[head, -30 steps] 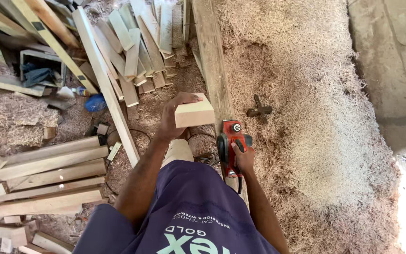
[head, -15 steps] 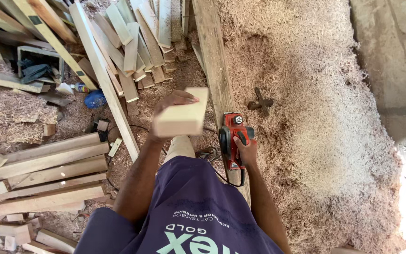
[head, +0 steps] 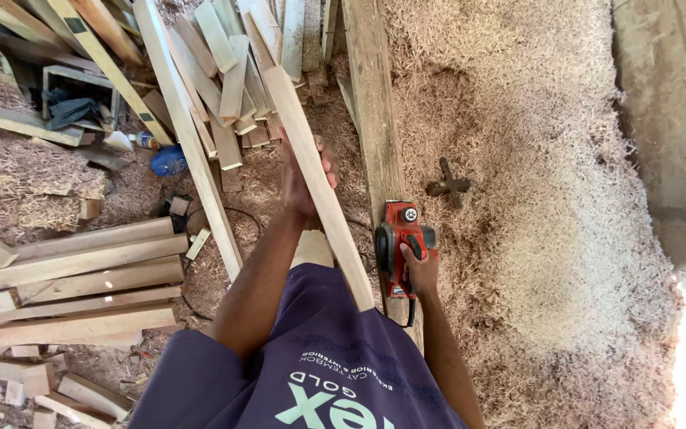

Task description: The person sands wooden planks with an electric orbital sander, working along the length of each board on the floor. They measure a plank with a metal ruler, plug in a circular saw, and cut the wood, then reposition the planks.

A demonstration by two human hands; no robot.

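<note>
Left hand grips a long wood strip running from the lap toward the offcut pile ahead. Right of it, right hand on the planer, sitting on a long plank. Shavings heap further right; stacked boards lie left. Small cross-shaped piece on shavings, possibly wood.

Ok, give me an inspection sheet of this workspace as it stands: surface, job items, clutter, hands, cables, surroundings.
Surface: long weathered wooden beam, shavings either side.
Job's things: pale planed wooden board, tilted on edge; red electric hand planer resting on the beam.
Clutter: stacked pale wooden slats; leaning offcuts; blue plastic bottle; dark cross-shaped metal piece.
Grippers: left hand grips the board; right hand on the planer handle.
Cables: black cord across the floor.
Surroundings: heaped wood shavings; concrete floor.
</note>
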